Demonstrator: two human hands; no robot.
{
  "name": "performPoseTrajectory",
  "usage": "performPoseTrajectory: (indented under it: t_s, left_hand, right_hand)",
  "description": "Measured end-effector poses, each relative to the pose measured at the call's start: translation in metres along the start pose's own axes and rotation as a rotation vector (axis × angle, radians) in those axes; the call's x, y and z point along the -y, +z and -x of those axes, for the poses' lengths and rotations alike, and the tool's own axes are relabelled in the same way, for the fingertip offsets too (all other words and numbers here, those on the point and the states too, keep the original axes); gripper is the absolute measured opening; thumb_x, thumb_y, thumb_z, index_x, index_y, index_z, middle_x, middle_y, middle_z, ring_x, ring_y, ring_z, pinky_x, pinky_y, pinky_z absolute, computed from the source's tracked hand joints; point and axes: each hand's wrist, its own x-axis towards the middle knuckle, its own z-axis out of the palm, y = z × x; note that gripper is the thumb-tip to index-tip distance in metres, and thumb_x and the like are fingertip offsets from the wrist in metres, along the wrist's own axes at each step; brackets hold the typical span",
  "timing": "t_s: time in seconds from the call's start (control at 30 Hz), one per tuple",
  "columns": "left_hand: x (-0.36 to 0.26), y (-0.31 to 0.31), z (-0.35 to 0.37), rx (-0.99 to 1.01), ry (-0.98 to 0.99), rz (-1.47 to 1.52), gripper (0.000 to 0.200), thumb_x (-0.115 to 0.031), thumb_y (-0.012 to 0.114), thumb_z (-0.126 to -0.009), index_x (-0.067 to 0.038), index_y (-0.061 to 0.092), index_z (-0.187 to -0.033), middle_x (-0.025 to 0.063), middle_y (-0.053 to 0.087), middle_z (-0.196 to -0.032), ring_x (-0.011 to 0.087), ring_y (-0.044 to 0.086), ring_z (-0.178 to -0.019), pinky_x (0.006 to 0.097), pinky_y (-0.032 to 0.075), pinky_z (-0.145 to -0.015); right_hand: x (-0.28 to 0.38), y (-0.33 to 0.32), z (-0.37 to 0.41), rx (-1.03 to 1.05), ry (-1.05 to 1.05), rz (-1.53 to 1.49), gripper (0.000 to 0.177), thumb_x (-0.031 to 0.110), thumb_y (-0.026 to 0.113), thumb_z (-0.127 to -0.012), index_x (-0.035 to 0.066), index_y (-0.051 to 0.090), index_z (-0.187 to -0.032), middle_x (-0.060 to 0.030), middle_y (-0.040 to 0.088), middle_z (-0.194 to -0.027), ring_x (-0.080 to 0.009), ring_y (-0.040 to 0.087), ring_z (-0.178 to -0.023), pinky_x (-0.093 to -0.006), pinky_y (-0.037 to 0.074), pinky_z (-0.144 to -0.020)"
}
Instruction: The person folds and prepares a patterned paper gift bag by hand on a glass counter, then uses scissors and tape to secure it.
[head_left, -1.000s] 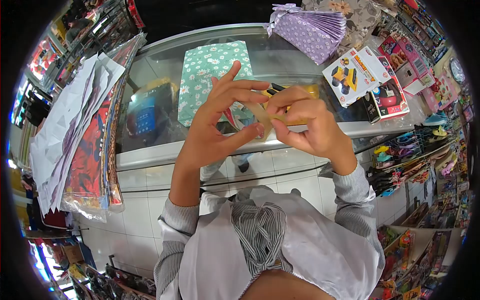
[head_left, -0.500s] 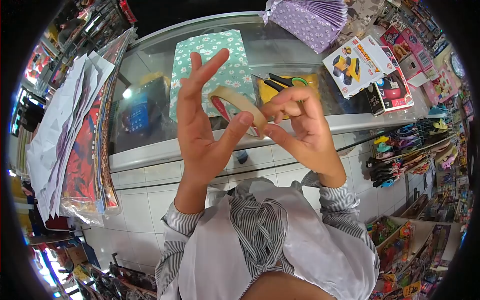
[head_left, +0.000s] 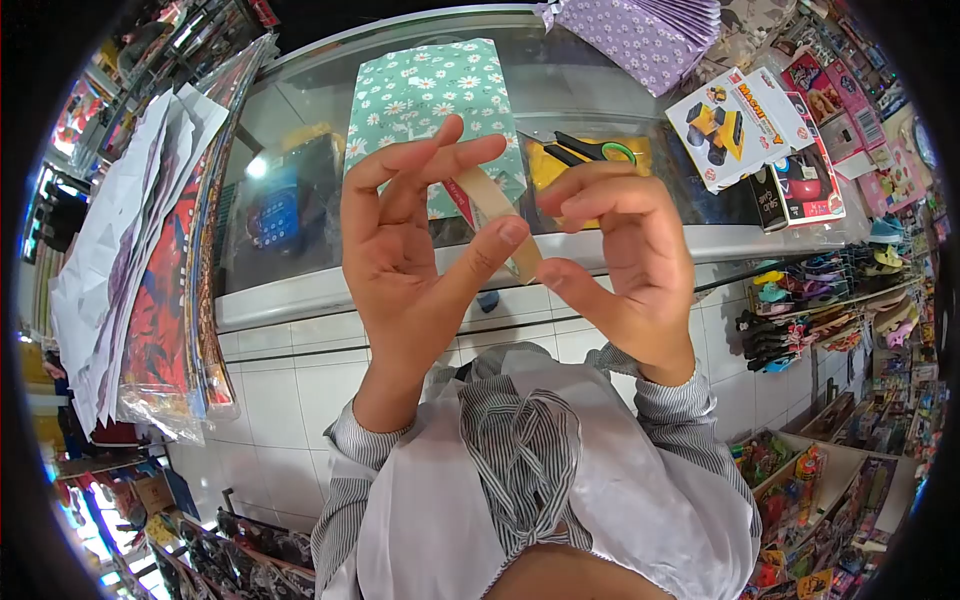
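A narrow, cream-coloured roll of adhesive tape (head_left: 490, 200) with a red-printed inner face is being held tilted in the air, over the near edge of the glass-topped counter with a pale metal rim (head_left: 300, 298). The left hand (head_left: 400, 255) is gripping the roll between thumb and fingers, the others standing spread; this span is apparently steadying the ring while leaving its outer face accessible. The right hand (head_left: 640, 275) is hanging half open by the roll's lower end, thumb and fingertips standing apart, nothing visible between them; whether its thumb is touching the tape cannot be told.

Beyond the left hand, a flat, green, daisy-printed paper package (head_left: 430, 100) is lying toward the far edge, presumably set back to free the near edge for handwork. Beside it, black-handled scissors with a green-lined loop (head_left: 580, 148) are lying over a yellow packet (head_left: 545, 170), probably for easy reach. Near the counter's right end, a white carton picturing a yellow vehicle (head_left: 715, 130) is resting against other boxes, seemingly pushed aside.
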Motion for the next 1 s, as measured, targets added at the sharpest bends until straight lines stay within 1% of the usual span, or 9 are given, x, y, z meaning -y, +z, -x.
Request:
performPoseTrajectory:
  t_s: [0.13, 0.23, 0.33, 0.43, 0.6, 0.73, 0.8, 0.9, 1.0]
  left_hand:
    - [-0.001, 0.003, 0.002, -0.009, -0.007, 0.003, 0.061, 0.005, 0.075, -0.071, -0.006, 0.040, -0.120, 0.0197, 0.062, -0.112, 0.0278, 0.046, -0.125, 0.0411, 0.026, -0.110]
    - [0.001, 0.006, 0.002, -0.005, 0.030, -0.004, 0.063, 0.007, 0.075, -0.069, -0.005, 0.039, -0.120, 0.0195, 0.063, -0.110, 0.0280, 0.049, -0.123, 0.0426, 0.026, -0.110]
    - [0.002, 0.007, 0.002, 0.004, 0.076, -0.016, 0.063, 0.009, 0.074, -0.069, -0.005, 0.039, -0.119, 0.0190, 0.063, -0.109, 0.0280, 0.052, -0.119, 0.0445, 0.027, -0.111]
    - [0.004, 0.008, 0.002, 0.003, 0.103, -0.038, 0.063, 0.009, 0.073, -0.068, -0.004, 0.039, -0.119, 0.0174, 0.062, -0.108, 0.0278, 0.057, -0.113, 0.0463, 0.028, -0.110]
    - [0.006, 0.009, 0.002, -0.005, 0.115, -0.068, 0.062, 0.008, 0.074, -0.068, -0.003, 0.039, -0.119, 0.0148, 0.061, -0.106, 0.0275, 0.060, -0.108, 0.0483, 0.029, -0.110]
    - [0.005, 0.010, 0.001, -0.004, 0.106, -0.065, 0.061, 0.008, 0.073, -0.069, -0.003, 0.039, -0.118, 0.0153, 0.062, -0.106, 0.0275, 0.060, -0.109, 0.0483, 0.029, -0.110]
    - [0.004, 0.012, 0.002, -0.011, 0.099, -0.067, 0.060, 0.007, 0.073, -0.069, -0.003, 0.039, -0.117, 0.0153, 0.062, -0.106, 0.0273, 0.060, -0.109, 0.0484, 0.029, -0.110]
    - [0.003, 0.013, 0.003, -0.004, 0.117, -0.082, 0.058, 0.006, 0.074, -0.070, -0.004, 0.039, -0.115, 0.0168, 0.064, -0.104, 0.0296, 0.058, -0.111, 0.0478, 0.029, -0.109]
    - [0.002, 0.012, 0.007, -0.027, 0.145, -0.178, 0.057, 0.004, 0.074, -0.070, -0.004, 0.039, -0.114, 0.0186, 0.065, -0.103, 0.0326, 0.058, -0.111, 0.0474, 0.029, -0.108]
  right_hand:
    - [0.009, 0.001, -0.006, -0.088, -0.047, 0.149, 0.029, 0.002, 0.076, -0.069, 0.003, 0.065, -0.096, -0.0079, 0.062, -0.094, -0.0193, 0.058, -0.085, -0.0289, 0.045, -0.073]
    - [0.010, 0.003, -0.008, -0.108, -0.070, 0.191, 0.024, 0.004, 0.078, -0.067, 0.004, 0.069, -0.089, -0.0072, 0.063, -0.086, -0.0188, 0.058, -0.080, -0.0290, 0.046, -0.068]
    - [0.010, 0.003, -0.007, -0.113, -0.038, 0.204, 0.021, 0.002, 0.078, -0.066, 0.004, 0.070, -0.086, -0.0061, 0.063, -0.081, -0.0185, 0.058, -0.076, -0.0283, 0.045, -0.067]
    - [0.010, 0.002, -0.007, -0.109, -0.029, 0.209, 0.020, 0.001, 0.077, -0.066, 0.005, 0.070, -0.084, -0.0059, 0.062, -0.080, -0.0181, 0.058, -0.073, -0.0277, 0.045, -0.065]
    - [0.009, -0.001, -0.010, -0.098, -0.071, 0.245, 0.019, -0.001, 0.075, -0.065, 0.005, 0.069, -0.081, -0.0052, 0.062, -0.077, -0.0172, 0.057, -0.069, -0.0269, 0.043, -0.063]
    - [0.008, -0.002, -0.010, -0.109, -0.098, 0.291, 0.019, 0.000, 0.074, -0.062, 0.006, 0.069, -0.079, -0.0042, 0.061, -0.077, -0.0169, 0.055, -0.068, -0.0273, 0.040, -0.062]
    - [0.009, -0.003, -0.012, -0.094, -0.173, 0.390, 0.021, 0.001, 0.075, -0.060, 0.007, 0.068, -0.079, -0.0036, 0.060, -0.076, -0.0172, 0.055, -0.067, -0.0280, 0.038, -0.062]
    - [0.011, -0.004, -0.013, -0.087, -0.255, 0.510, 0.024, 0.002, 0.075, -0.057, 0.008, 0.066, -0.079, -0.0024, 0.059, -0.076, -0.0178, 0.054, -0.067, -0.0289, 0.035, -0.063]
    - [0.014, -0.002, -0.012, -0.082, -0.295, 0.575, 0.025, 0.003, 0.075, -0.056, 0.008, 0.064, -0.078, -0.0015, 0.058, -0.076, -0.0181, 0.054, -0.067, -0.0296, 0.035, -0.064]
